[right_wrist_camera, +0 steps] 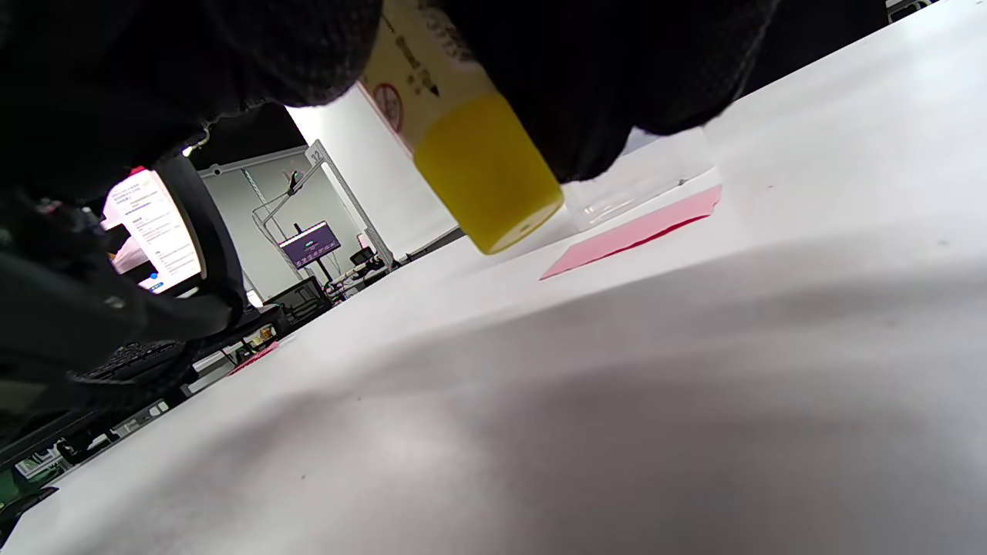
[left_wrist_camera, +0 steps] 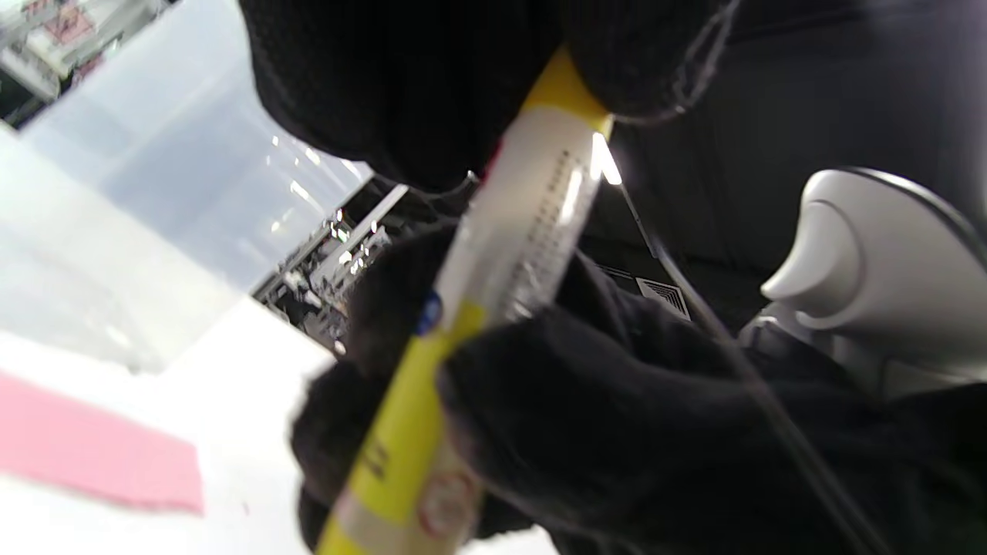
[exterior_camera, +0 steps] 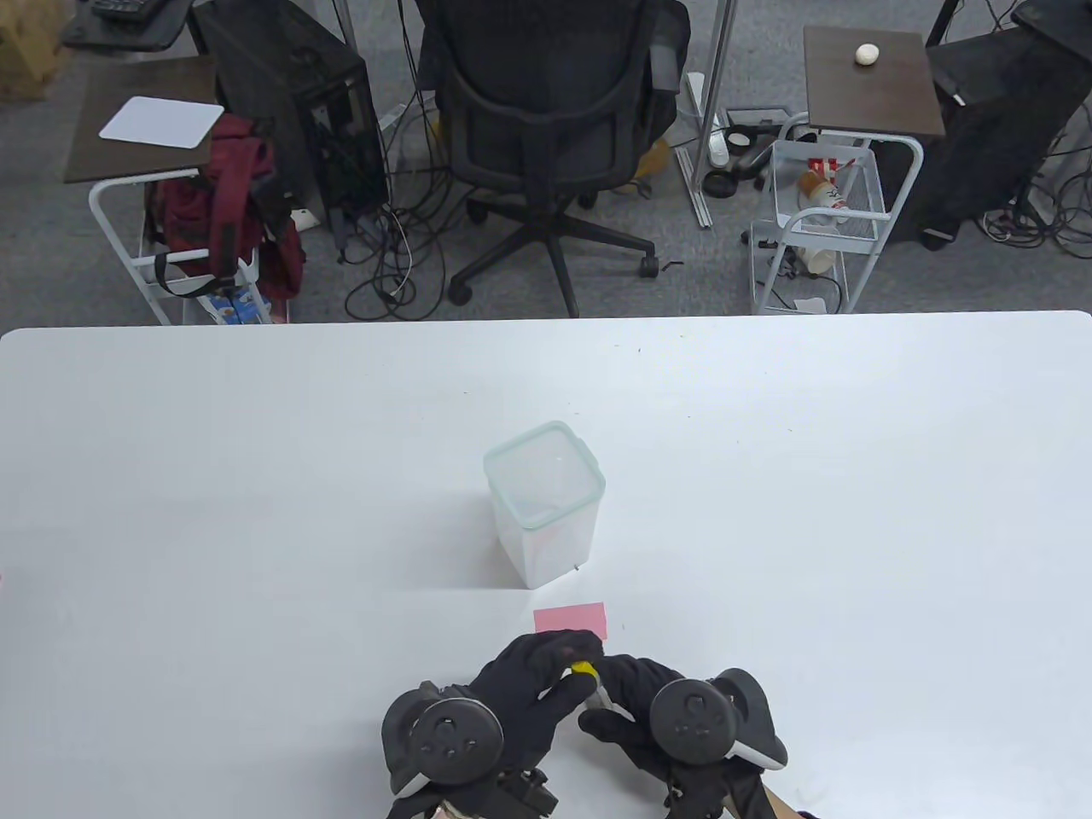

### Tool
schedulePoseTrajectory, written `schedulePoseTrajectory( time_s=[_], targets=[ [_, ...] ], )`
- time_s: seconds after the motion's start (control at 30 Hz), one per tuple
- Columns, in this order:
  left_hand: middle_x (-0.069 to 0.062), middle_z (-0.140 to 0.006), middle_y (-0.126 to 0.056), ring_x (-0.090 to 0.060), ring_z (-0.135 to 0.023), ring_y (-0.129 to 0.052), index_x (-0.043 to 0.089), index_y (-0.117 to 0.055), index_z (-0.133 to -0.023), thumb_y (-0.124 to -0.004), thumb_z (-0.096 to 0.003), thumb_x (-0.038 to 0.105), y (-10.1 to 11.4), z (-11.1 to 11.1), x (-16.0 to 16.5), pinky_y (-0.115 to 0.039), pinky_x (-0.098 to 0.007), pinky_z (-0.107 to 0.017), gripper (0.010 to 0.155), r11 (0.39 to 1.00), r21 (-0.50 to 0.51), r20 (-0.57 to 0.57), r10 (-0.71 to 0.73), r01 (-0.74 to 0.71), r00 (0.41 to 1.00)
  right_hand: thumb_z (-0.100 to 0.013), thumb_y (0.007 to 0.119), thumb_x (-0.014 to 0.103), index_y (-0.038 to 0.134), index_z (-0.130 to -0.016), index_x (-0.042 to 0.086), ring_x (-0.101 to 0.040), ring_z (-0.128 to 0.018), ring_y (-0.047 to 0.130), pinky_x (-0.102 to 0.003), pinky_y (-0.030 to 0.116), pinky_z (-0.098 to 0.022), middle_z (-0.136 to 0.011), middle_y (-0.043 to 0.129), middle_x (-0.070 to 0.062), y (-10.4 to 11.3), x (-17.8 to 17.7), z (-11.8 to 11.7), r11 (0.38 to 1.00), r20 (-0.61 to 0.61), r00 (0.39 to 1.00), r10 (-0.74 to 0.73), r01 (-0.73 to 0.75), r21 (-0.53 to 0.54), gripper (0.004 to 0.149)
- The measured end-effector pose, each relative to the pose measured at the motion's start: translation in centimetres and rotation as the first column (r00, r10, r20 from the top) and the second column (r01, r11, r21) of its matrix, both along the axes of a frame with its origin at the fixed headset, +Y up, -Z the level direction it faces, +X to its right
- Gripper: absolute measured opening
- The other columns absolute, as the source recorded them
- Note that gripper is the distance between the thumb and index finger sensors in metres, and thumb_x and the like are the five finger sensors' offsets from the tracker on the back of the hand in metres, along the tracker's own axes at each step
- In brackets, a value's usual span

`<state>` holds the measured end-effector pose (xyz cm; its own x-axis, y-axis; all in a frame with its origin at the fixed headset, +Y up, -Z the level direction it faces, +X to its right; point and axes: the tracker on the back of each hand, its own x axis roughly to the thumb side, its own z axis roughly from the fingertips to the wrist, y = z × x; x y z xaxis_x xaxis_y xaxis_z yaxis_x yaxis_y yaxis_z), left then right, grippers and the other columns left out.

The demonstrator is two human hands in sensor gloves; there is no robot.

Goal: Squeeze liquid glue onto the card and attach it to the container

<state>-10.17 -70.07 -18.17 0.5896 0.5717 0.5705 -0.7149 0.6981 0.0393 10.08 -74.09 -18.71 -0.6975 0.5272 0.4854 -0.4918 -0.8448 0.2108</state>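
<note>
While both hands grip the glue tube point(exterior_camera: 590, 682), left hand point(exterior_camera: 520, 682) at the yellow cap and right hand point(exterior_camera: 636, 704) round the body, I judge it light, soft-walled; hold mid-body.

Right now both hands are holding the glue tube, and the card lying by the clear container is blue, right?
Almost. Both hands, left hand and right hand, hold the glue tube, but the card by the clear container is pink, as the table view shows.

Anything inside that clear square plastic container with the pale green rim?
The clear square plastic container looks empty from the table view: only its translucent walls and floor show. A faint pink tint low on its front wall is probably the pink card seen through it. The near inside wall is not visible.
</note>
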Motion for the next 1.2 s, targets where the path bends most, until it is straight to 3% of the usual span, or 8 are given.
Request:
schedulePoseTrajectory(
  time_s=[0.13, 0.3, 0.5, 0.6, 0.73, 1.0, 1.13, 1.2],
  targets=[
    [0.005, -0.071, -0.090, -0.019, -0.068, -0.097, 0.024, -0.076, -0.085, -0.072, -0.0472, 0.062, -0.4, -0.3, -0.5, -0.084, -0.039, -0.054, 0.054, 1.000, -0.031, -0.046, 0.000, -0.001, 0.999, -0.051, 0.068, 0.049, 0.056, -0.096, 0.024, -0.027, -0.081, 0.086, -0.049, 0.072, -0.067, -0.093, 0.076, -0.001, 0.4, -0.3, 0.3, 0.999, -0.007, 0.999, 0.033, -0.032, 0.037, 0.053],
    [-0.006, -0.100, -0.082, -0.033, -0.089, -0.088, 0.020, -0.063, -0.106, -0.072, -0.0518, 0.051, -1.2, -0.4, -0.1, -0.077, -0.046, -0.063, 0.063, 0.981, -0.165, 0.095, 0.123, -0.106, 0.988, -0.053, 0.067, 0.048, 0.054, -0.098, 0.023, -0.029, -0.084, 0.085, -0.049, 0.072, -0.068, -0.097, 0.074, -0.003, 0.1, 0.0, -0.2, 1.000, 0.039, 0.999, -0.010, 0.011, -0.010, 0.053],
    [0.002, -0.079, -0.094, -0.023, -0.069, -0.100, 0.022, -0.075, -0.092, -0.076, -0.0485, 0.054, -0.6, -0.2, -0.1, -0.084, -0.039, -0.055, 0.054, 0.999, 0.007, -0.015, -0.045, 0.045, 0.999, -0.052, 0.069, 0.047, 0.054, -0.098, 0.024, -0.029, -0.083, 0.087, -0.047, 0.074, -0.066, -0.098, 0.075, -0.005, -0.2, -0.1, -0.3, 1.000, 0.025, 1.000, 0.014, -0.014, -0.016, 0.053],
    [0.003, -0.077, -0.092, -0.023, -0.070, -0.098, 0.023, -0.074, -0.089, -0.072, -0.0487, 0.060, -0.9, -0.4, -0.6, -0.083, -0.040, -0.055, 0.055, 0.999, -0.033, -0.006, -0.027, 0.027, 1.000, -0.052, 0.069, 0.048, 0.054, -0.097, 0.024, -0.029, -0.083, 0.087, -0.047, 0.073, -0.066, -0.098, 0.074, -0.004, -0.1, -0.3, -0.2, 0.999, 0.028, 0.999, 0.040, -0.040, 0.003, 0.054],
    [-0.005, -0.097, -0.085, -0.030, -0.085, -0.092, 0.019, -0.062, -0.107, -0.073, -0.0522, 0.047, -1.3, -0.6, -0.4, -0.080, -0.044, -0.061, 0.062, 0.992, -0.108, 0.088, 0.070, -0.061, 0.994, -0.053, 0.069, 0.047, 0.054, -0.098, 0.023, -0.029, -0.083, 0.086, -0.048, 0.073, -0.066, -0.097, 0.074, -0.005, -0.3, -0.1, -0.4, 1.000, 0.053, 0.999, 0.012, -0.011, -0.021, 0.054],
    [0.003, -0.072, -0.095, -0.023, -0.064, -0.100, 0.021, -0.077, -0.086, -0.072, -0.0486, 0.061, -0.8, -0.7, -1.0, -0.084, -0.040, -0.052, 0.055, 0.998, 0.002, -0.031, -0.062, 0.062, 0.998, -0.052, 0.070, 0.047, 0.055, -0.097, 0.023, -0.029, -0.083, 0.086, -0.048, 0.072, -0.067, -0.097, 0.074, -0.005, -0.6, -0.4, -0.5, 0.998, 0.033, 0.998, 0.059, -0.058, -0.020, 0.054],
    [-0.005, -0.093, -0.088, -0.030, -0.081, -0.094, 0.019, -0.063, -0.106, -0.072, -0.0515, 0.052, -1.0, -0.6, -0.8, -0.081, -0.044, -0.059, 0.064, 0.999, -0.021, 0.058, -0.048, 0.049, 0.997, -0.052, 0.069, 0.047, 0.054, -0.098, 0.022, -0.029, -0.082, 0.086, -0.048, 0.073, -0.066, -0.096, 0.074, -0.005, -0.8, -0.4, -0.7, 0.998, 0.052, 0.998, 0.033, -0.030, -0.049, 0.054],
    [-0.002, -0.088, -0.091, -0.027, -0.076, -0.097, 0.021, -0.070, -0.101, -0.072, -0.0534, 0.044, -0.9, -0.5, -0.8, -0.082, -0.042, -0.057, 0.053, 0.998, -0.001, 0.030, -0.059, 0.059, 0.998, -0.052, 0.070, 0.047, 0.055, -0.097, 0.023, -0.029, -0.082, 0.086, -0.048, 0.072, -0.066, -0.097, 0.074, -0.005, -0.8, -0.4, -0.7, 0.998, 0.052, 0.998, 0.031, -0.028, -0.053, 0.054]
  ],
)
